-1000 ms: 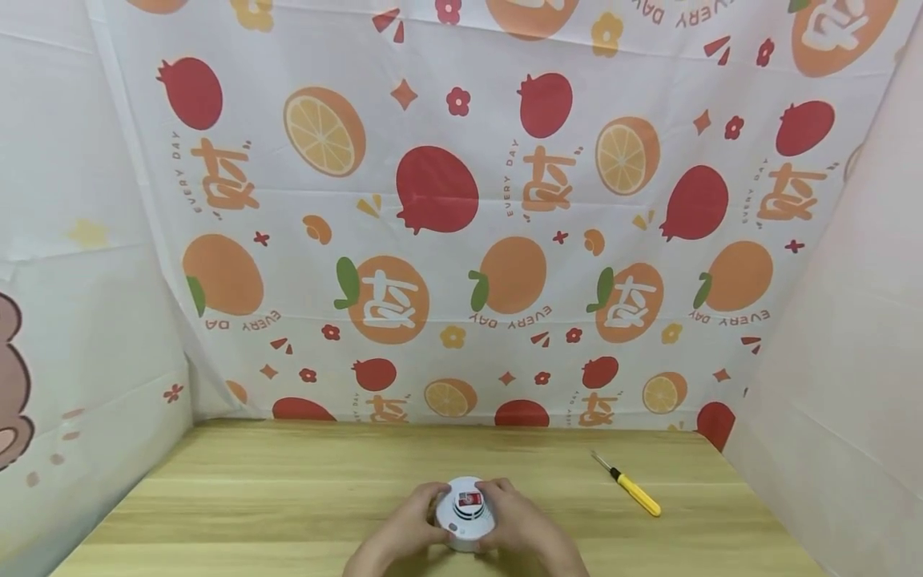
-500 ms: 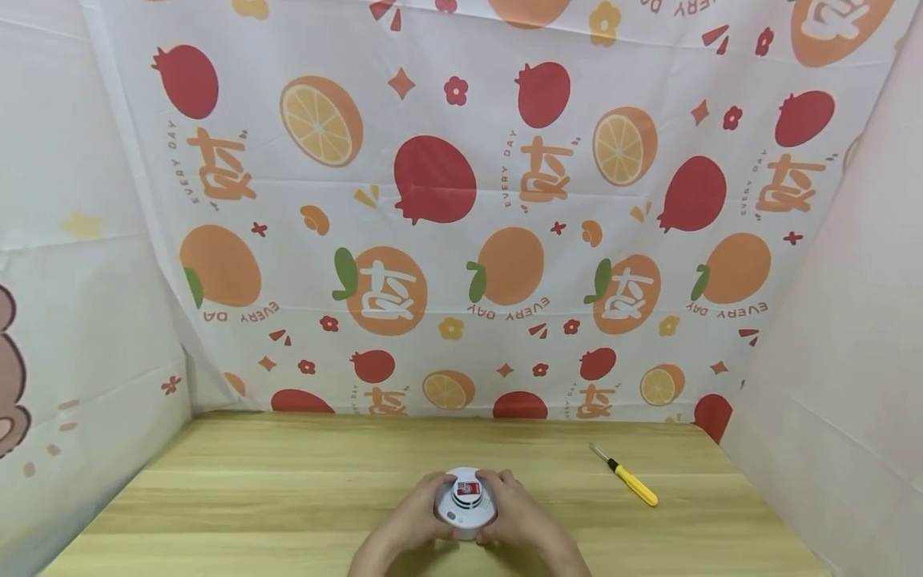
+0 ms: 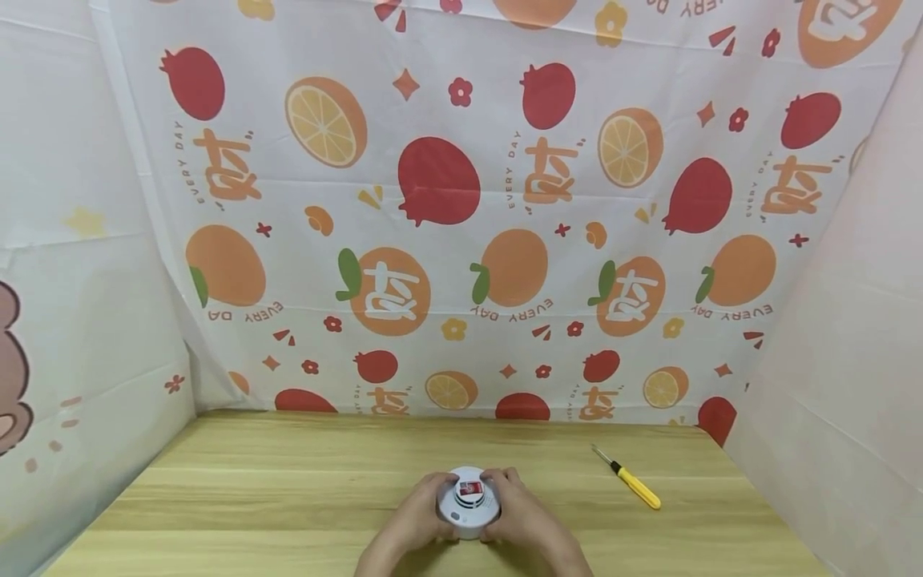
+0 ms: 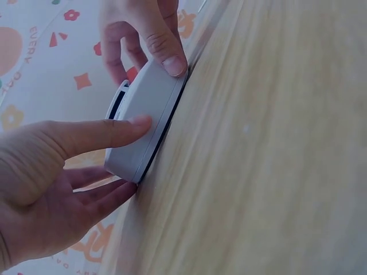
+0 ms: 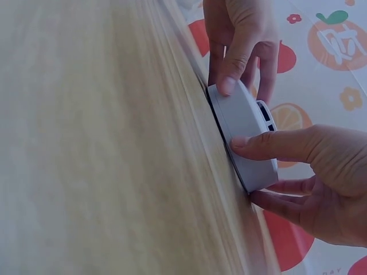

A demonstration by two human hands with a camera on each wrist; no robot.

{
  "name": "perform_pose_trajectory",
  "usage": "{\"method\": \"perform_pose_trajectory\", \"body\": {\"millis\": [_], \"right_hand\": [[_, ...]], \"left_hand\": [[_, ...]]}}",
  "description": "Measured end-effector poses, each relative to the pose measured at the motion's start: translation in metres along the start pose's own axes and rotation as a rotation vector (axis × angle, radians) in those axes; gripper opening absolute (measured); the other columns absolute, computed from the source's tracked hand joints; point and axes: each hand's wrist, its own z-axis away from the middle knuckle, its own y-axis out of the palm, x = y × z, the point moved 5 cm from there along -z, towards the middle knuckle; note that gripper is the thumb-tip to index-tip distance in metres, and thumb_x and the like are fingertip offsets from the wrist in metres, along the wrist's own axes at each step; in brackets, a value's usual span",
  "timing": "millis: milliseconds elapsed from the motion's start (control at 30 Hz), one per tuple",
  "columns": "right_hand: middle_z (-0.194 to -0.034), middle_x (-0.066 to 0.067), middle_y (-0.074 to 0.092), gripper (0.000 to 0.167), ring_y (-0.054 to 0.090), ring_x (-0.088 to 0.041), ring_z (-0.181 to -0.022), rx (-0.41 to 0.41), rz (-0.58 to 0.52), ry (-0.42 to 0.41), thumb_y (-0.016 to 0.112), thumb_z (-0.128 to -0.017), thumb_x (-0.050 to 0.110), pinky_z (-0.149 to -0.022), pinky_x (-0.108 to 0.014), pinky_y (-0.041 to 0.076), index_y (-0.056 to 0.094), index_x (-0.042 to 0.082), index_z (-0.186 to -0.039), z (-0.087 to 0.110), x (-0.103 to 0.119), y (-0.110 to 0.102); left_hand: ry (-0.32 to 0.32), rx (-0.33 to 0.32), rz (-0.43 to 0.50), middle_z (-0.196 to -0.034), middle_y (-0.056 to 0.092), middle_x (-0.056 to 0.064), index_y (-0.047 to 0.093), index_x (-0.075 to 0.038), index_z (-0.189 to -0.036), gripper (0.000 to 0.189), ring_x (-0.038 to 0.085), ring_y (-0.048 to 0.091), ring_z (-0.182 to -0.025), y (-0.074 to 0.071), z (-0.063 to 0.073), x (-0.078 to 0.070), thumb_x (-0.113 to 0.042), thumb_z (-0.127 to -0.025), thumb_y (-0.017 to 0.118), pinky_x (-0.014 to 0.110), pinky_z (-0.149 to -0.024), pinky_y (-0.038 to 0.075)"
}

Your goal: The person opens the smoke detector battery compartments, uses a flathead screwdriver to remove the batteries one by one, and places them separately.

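A round white smoke detector (image 3: pixel 469 517), with a raised slotted centre and a red label, sits low over the wooden table, label side up. My left hand (image 3: pixel 418 517) grips its left side, thumb (image 4: pixel 123 134) on the near wall and fingers round the far side. On the right side my right hand (image 3: pixel 522 517) holds it the same way, its thumb (image 5: pixel 258 146) against the near wall. Both wrist views show the detector (image 4: pixel 146 114) upright, its dark bottom edge at the tabletop; whether it fully touches the wood I cannot tell.
A screwdriver (image 3: pixel 636 487) with a yellow handle lies on the table (image 3: pixel 288 481) to the right, its tip pointing away to the left. A fruit-printed cloth (image 3: pixel 461 240) hangs behind the table, and pale cloths enclose both sides.
The left fingers have drawn in closer round the detector's side. The detector stays at nearly the same spot between both hands; the head view has shifted slightly. The screwdriver has not moved.
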Motion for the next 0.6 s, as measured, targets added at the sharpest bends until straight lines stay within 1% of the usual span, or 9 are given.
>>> {"method": "perform_pose_trajectory", "body": {"millis": [133,300,400,467,600], "right_hand": [[-0.114,-0.010,0.044,0.075,0.048,-0.029,-0.105,0.016,-0.040,0.007,0.081,-0.059,0.007,-0.092,-0.049,0.040,0.047,0.002,-0.125,0.0012,-0.0009,-0.0016],[-0.117,-0.012,0.046,0.069,0.046,-0.029,-0.109,0.031,-0.089,-0.020,0.076,-0.062,0.001,-0.095,-0.048,0.038,0.047,-0.001,-0.125,-0.0006,-0.0056,-0.0034],[-0.119,-0.013,0.045,0.063,0.046,-0.027,-0.108,0.032,-0.114,-0.028,0.074,-0.065,0.000,-0.093,-0.043,0.040,0.048,0.000,-0.122,-0.0010,-0.0086,-0.0050],[-0.119,-0.013,0.044,0.060,0.047,-0.027,-0.106,0.031,-0.140,-0.030,0.074,-0.066,0.001,-0.090,-0.040,0.043,0.048,0.002,-0.120,-0.0010,-0.0089,-0.0067],[-0.118,-0.011,0.041,0.058,0.046,-0.027,-0.105,0.027,-0.141,-0.042,0.076,-0.067,0.003,-0.088,-0.039,0.044,0.047,0.006,-0.117,-0.0013,-0.0073,-0.0090]], "left_hand": [[-0.008,-0.022,-0.006,-0.119,0.047,0.030,0.051,0.011,-0.117,0.070,0.047,0.044,-0.108,0.0010,-0.0002,0.0006,0.000,-0.055,0.081,0.060,-0.093,0.033],[-0.011,-0.050,-0.008,-0.115,0.050,0.027,0.052,0.011,-0.115,0.068,0.045,0.046,-0.106,-0.0005,-0.0011,0.0013,-0.005,-0.057,0.083,0.059,-0.092,0.035],[-0.022,-0.048,0.015,-0.114,0.050,0.027,0.052,0.011,-0.116,0.067,0.045,0.046,-0.106,-0.0015,-0.0021,0.0025,-0.009,-0.060,0.083,0.059,-0.092,0.035],[-0.027,-0.048,0.028,-0.115,0.050,0.028,0.052,0.011,-0.116,0.066,0.045,0.046,-0.106,-0.0026,-0.0028,0.0035,-0.012,-0.062,0.083,0.059,-0.092,0.034],[-0.029,-0.051,0.042,-0.113,0.052,0.028,0.052,0.011,-0.116,0.063,0.043,0.049,-0.103,-0.0057,-0.0039,0.0054,-0.018,-0.067,0.081,0.057,-0.089,0.038]]}}
